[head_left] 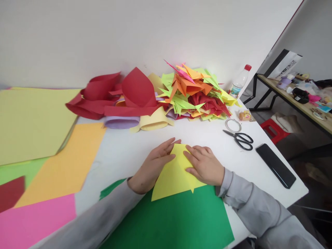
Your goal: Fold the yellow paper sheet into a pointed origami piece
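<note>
A folded sheet of yellow paper (173, 178) lies over a large green sheet (171, 218) in front of me. My left hand (155, 162) has its thumb on the paper's upper left edge, the fingers stretched beyond and partly behind it. On the upper right part of the paper, my right hand (203, 164) rests with its fingers spread and pressing down flat. The paper's top is narrow and its lower edge wide, with a small pointed tip showing near the bottom. Part of its right side is hidden under my right hand.
Folded paper pieces (194, 93) pile up by the wall, beside red paper hats (137, 90). Large coloured sheets (33, 124) cover the left side. Scissors (240, 139), a tape roll (232, 125), a black phone (275, 165) and a bottle (240, 83) stand or lie to the right.
</note>
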Available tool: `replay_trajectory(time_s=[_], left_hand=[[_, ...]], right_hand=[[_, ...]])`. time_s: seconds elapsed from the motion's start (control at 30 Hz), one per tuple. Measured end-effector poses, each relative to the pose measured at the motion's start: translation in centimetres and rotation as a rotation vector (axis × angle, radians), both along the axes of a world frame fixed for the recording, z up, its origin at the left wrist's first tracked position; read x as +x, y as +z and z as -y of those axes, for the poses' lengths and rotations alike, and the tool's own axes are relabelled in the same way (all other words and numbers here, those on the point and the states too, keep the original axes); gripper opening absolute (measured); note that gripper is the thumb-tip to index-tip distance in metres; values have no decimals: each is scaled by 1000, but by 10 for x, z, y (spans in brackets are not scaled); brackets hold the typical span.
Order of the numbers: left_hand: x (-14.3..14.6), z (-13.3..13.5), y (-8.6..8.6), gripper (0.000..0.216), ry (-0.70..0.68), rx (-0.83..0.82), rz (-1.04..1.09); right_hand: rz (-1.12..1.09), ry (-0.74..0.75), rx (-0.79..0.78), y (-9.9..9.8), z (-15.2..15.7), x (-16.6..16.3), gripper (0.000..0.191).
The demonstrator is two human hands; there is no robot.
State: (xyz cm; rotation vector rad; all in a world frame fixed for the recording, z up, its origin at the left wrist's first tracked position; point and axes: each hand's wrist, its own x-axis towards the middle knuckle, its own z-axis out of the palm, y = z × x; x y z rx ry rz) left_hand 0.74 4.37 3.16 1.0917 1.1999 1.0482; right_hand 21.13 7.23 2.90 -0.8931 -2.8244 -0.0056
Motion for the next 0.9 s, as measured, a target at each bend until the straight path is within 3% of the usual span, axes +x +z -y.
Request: replay_trajectory(time_s=[0.27, 0.4, 0.53, 0.67, 0.9], left_hand=[[6, 8, -3, 59, -288, 273, -379], [4, 6, -19, 58, -210, 397, -621], [5, 9, -32, 60, -291, 589, -780], [9, 15, -34, 73, -352, 786, -1037], [12, 16, -31, 61, -368, 955, -1296]], right_hand=[[-10, 12, -22, -1, -2, 0, 49], [-49, 8, -49, -2, -3, 1, 53], [-109, -6, -103, 0, -5, 2, 55], [-111, -27, -104, 2, -5, 3, 44], [-161, -51, -153, 3, -8, 4, 30]])
